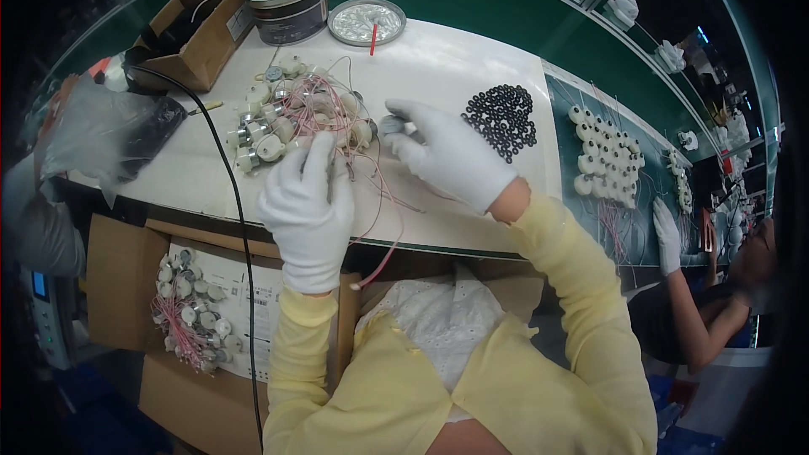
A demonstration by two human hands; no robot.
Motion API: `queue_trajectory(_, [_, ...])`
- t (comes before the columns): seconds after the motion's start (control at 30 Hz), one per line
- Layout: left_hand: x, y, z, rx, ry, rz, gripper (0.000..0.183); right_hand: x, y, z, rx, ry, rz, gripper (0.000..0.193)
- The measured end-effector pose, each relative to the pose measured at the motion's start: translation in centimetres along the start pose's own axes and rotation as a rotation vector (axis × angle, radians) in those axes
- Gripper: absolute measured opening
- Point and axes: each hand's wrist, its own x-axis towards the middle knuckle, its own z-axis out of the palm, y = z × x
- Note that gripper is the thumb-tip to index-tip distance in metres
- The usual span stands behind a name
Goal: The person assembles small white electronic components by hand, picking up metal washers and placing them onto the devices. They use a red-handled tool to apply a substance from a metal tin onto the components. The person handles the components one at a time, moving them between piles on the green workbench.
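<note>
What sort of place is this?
Probably an assembly workshop or factory: there's a heap of round white-and-silver parts with pink wires, a pile of small black rings, and rows of round white parts with dark centres.

The head-mounted fisheye camera looks down over the near edge of the worktop [434, 67]. Range is close; coverage extends past the far edge.

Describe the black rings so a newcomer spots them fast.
Over the white worktop, find the gloved right hand. Beyond it, to the right, lies a patch of small black rings. Unlike the pale wired parts on the green surface farther right, they are dark, without wires.
</note>
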Motion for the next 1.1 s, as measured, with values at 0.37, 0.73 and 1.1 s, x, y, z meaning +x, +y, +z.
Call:
queue_trajectory(0.37, [3.5,3.4,4.5,-0.16,-0.242,0.463,0.019,8.1,-0.8,-7.4,-0.554,0.061,-0.2,0.036])
queue_trajectory(0.73, [2.1,1.0,0.8,-0.205,-0.245,0.265,0.022,19.8,6.1,-1.2,-0.981,-0.158,-0.59,0.011])
queue_trajectory(1.1, [2.3,1.0,0.8,-0.22,-0.283,0.217,0.026,23.1,8.5,-4.3,0.025,0.152,-0.046,0.032])
